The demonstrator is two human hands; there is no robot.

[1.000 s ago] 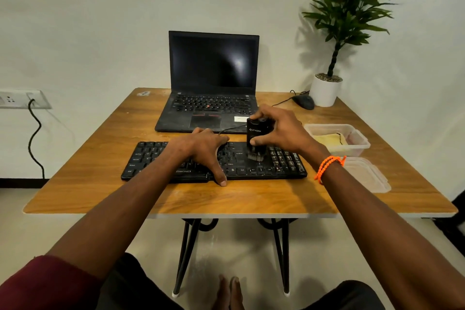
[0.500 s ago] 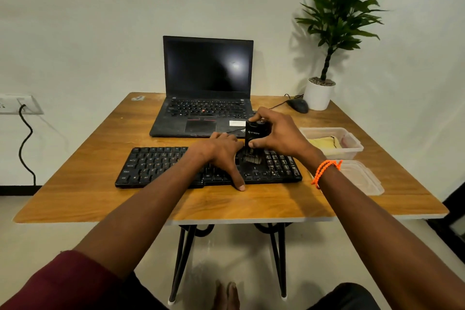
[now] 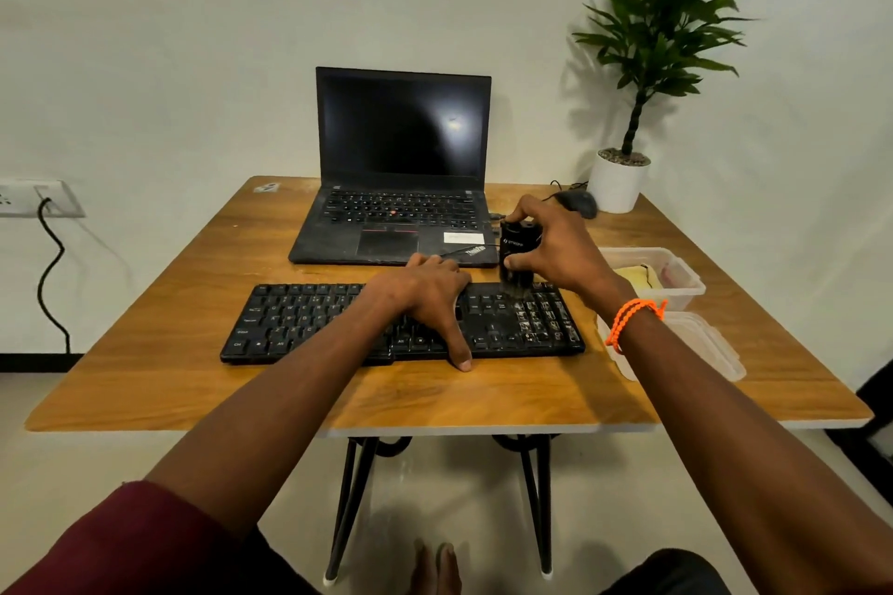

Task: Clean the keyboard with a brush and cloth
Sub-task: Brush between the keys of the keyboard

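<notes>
A black keyboard (image 3: 299,324) lies across the near part of the wooden table (image 3: 193,382). My left hand (image 3: 425,295) rests flat on its middle keys, thumb over the front edge. My right hand (image 3: 560,251) grips a black cylindrical brush (image 3: 518,256) upright, its bristles touching the keyboard's back right corner above the number pad. A yellow cloth (image 3: 638,278) lies inside a clear plastic box (image 3: 686,290) to the right of the keyboard.
An open black laptop (image 3: 401,188) stands behind the keyboard. A black mouse (image 3: 577,203) and a white potted plant (image 3: 623,179) sit at the back right. The box's clear lid (image 3: 696,348) lies by the right edge. A wall socket with cable (image 3: 43,203) is at left.
My right hand has moved the brush from the middle of the number pad toward the keyboard's back right edge. My left hand has slid right along the keys.
</notes>
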